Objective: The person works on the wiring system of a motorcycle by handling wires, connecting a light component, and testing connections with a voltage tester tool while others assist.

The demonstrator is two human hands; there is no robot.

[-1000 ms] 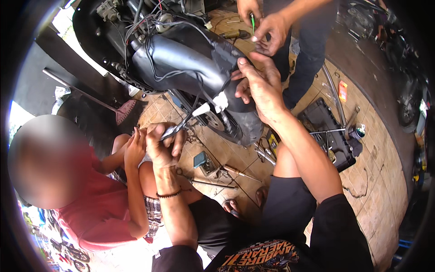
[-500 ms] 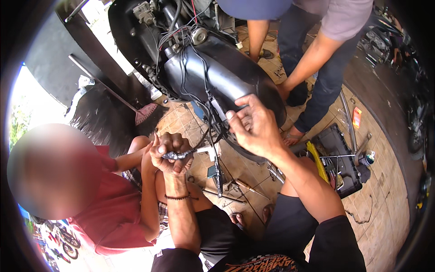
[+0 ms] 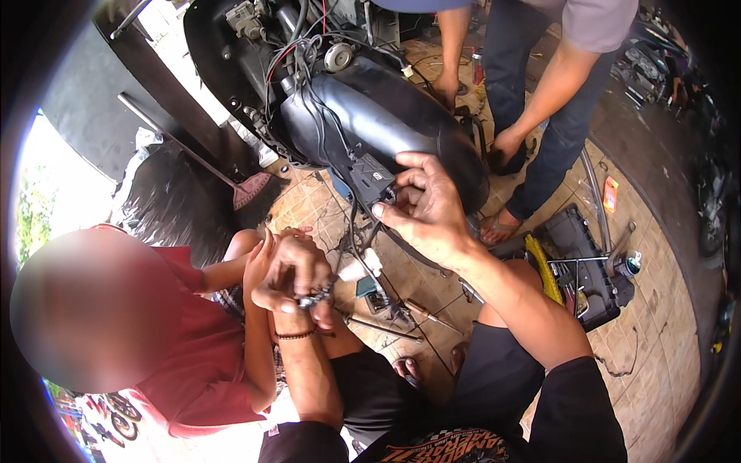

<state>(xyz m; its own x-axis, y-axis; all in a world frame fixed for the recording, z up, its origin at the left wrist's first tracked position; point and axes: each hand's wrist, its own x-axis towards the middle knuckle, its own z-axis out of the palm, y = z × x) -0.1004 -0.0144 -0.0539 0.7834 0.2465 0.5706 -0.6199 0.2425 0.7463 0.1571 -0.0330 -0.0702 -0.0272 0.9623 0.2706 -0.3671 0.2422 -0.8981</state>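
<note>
My left hand (image 3: 297,266) is closed round a black wiring harness (image 3: 318,293), a wrapped bundle whose end shows among the fingers; motion blurs this hand. My right hand (image 3: 432,208) is raised in front of the motorcycle, thumb and index finger stretched apart and the other fingers curled. Just beside its fingertips is a small black box (image 3: 370,177), hanging among the cables; whether they touch it I cannot tell. Black cables (image 3: 328,116) run down over the dark, glossy body (image 3: 363,100) of the motorcycle towards my left hand.
A person in a red shirt (image 3: 193,347) sits close on my left. Another person's hands (image 3: 505,147) work beyond the motorcycle. An open black toolbox (image 3: 594,309) stands right; a screwdriver (image 3: 432,315) and other tools lie on the tiles. A broom (image 3: 251,191) stands at left.
My left hand has turned over and shifted slightly right with the harness. The black box now shows its broad face beside my right hand. The far person's hands have moved apart from the motorcycle body.
</note>
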